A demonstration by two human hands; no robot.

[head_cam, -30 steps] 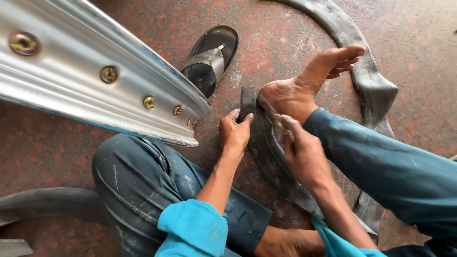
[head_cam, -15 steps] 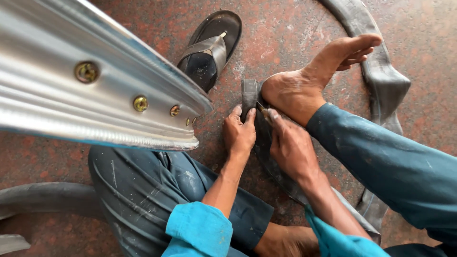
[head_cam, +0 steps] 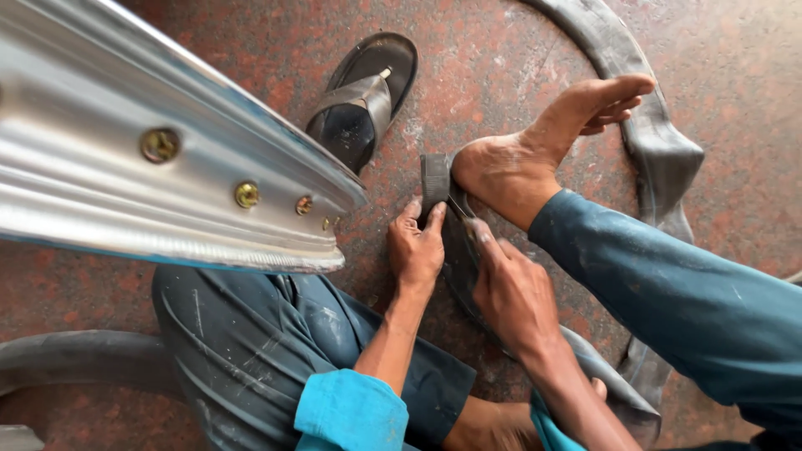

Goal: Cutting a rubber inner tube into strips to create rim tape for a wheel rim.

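A black rubber inner tube [head_cam: 434, 177] lies flat on the red stone floor, its cut end pinned under my bare foot [head_cam: 535, 154]. My left hand [head_cam: 416, 246] presses on the tube just below that end, fingers curled over its edge. My right hand [head_cam: 511, 292] is beside it, pinching a thin metal tool [head_cam: 460, 209] whose tip touches the rubber near my heel. The tube runs on under my right wrist and loops round behind the foot [head_cam: 656, 146].
A shiny metal wheel rim [head_cam: 150, 167] with brass spoke nipples fills the upper left, close to the camera. A dark sandal [head_cam: 363, 100] lies beyond my hands. Another rubber tube [head_cam: 75, 359] lies at the lower left beside my knee [head_cam: 251, 351].
Both hands have slid up along the tube towards the heel. The tool tip now sits closer to the cut end. The foot stays on the rubber.
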